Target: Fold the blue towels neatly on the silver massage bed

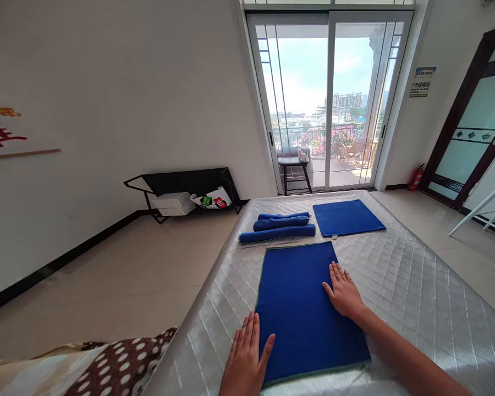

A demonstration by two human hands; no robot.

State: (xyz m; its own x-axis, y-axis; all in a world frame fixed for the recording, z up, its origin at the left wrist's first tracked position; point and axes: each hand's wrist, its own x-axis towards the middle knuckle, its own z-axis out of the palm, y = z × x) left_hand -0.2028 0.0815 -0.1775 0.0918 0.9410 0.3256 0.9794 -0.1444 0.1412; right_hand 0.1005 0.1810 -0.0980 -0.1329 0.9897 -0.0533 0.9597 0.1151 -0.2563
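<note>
At the far left, red lettering (3, 133) marks the wall. Below it, in the lower left corner, a brown fabric with white dots (115, 366) lies against the near side of a bed (412, 286) with a silver quilted cover. Further along, a low black rack (185, 180) stands by the wall, holding a white box (174, 204) and, to its right, a white bag with green and red print (212, 199).

On the bed, the left hand (247, 355) lies palm down and open, fingers straight and together, thumb spread, over the left edge of a blue cloth (299, 308). This cloth lies flat on the near part of the bed, its rim trimmed in green. Beyond its far edge, three blue rolls (281, 223) lie side by side. A dark stool (293, 162) stands past the bed, in front of a sliding glass door (329, 104). The right hand (345, 291), also open and palm down, rests on the cloth's right edge, gripping nothing. Beyond it, right of the rolls, a second blue cloth (348, 217) lies flat.

Farther right are a wall notice (421, 82), a red fire extinguisher (416, 179) on the floor and a dark-framed door (464, 124).
</note>
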